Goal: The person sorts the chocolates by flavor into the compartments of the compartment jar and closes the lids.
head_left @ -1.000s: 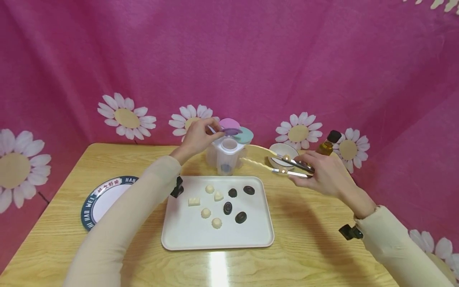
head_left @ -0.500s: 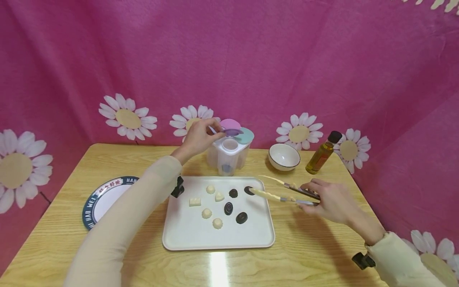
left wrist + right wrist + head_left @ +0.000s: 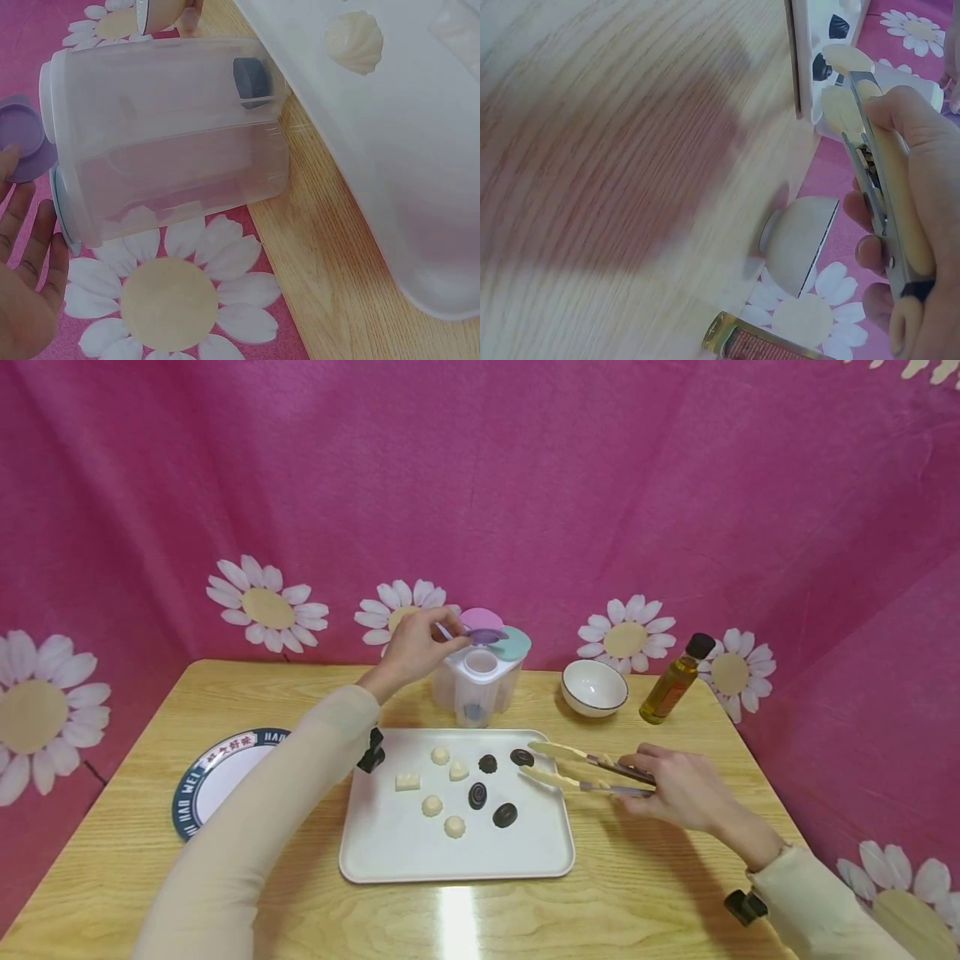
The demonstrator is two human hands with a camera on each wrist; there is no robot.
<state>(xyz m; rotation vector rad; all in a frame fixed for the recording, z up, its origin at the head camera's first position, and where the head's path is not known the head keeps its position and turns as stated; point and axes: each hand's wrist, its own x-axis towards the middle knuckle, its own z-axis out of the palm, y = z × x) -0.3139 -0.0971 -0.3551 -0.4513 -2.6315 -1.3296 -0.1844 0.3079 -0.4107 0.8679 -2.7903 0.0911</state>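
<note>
My left hand (image 3: 415,647) pinches the raised purple lid (image 3: 489,634) of a clear plastic container (image 3: 474,697) behind the tray. One compartment's round mouth stands uncovered, and a dark piece (image 3: 251,81) lies at the bottom. My right hand (image 3: 686,789) grips tongs (image 3: 896,195) with cream-coloured tips, spread apart. These tips reach over the right edge of a white tray (image 3: 450,864), close around the dark oval chocolate (image 3: 522,757) at its back right corner. Several other dark chocolates (image 3: 505,815) and several white chocolates (image 3: 431,806) lie on the tray.
A white bowl (image 3: 594,687) and a bottle of yellow oil (image 3: 670,687) with a black cap stand at the back right. Partly behind my left sleeve lies a blue-rimmed plate (image 3: 189,785). A pink flowered cloth (image 3: 480,485) hangs behind the wooden table (image 3: 630,902).
My right hand has brought the tongs forward and down from near the bowl to the dark chocolate at the tray's back right. My left hand still holds the lid up.
</note>
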